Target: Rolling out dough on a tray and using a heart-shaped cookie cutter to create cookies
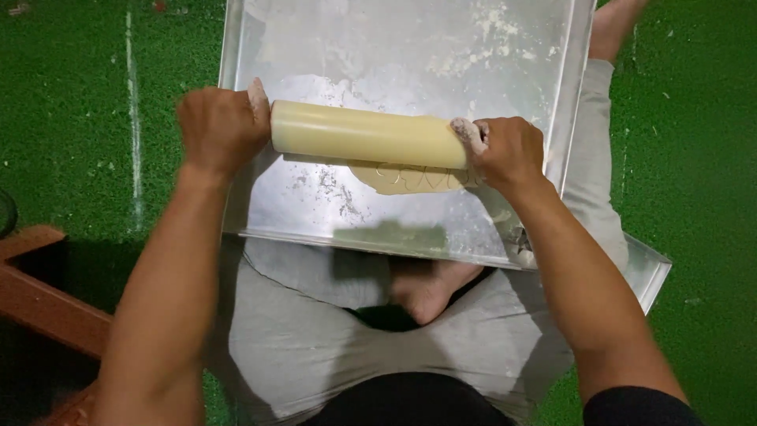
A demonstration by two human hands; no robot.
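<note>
Dough lies as one thin, pale sheet on the flour-dusted metal tray, mostly hidden under the cream-coloured rolling pin; only its near edge shows, spreading out toward the person on the right half of the pin. Judging by that edge, it is already rolled flat and quite thin, though how far it reaches on the far side cannot be told. Faint curved marks show along the visible strip. The left hand is closed in a fist around the pin's left end, and the right hand is closed around its right end, so both handles are covered; both hands carry flour. The pin lies across the tray, tilted a little, pressing on the dough.

Counted: one piece of dough, one rolling pin, two hands on it. A second tray shows beneath, its corner jutting out at the right. Patches of loose flour lie near the far end of the upper tray. The person sits cross-legged on green turf, with a wooden piece at the left
</note>
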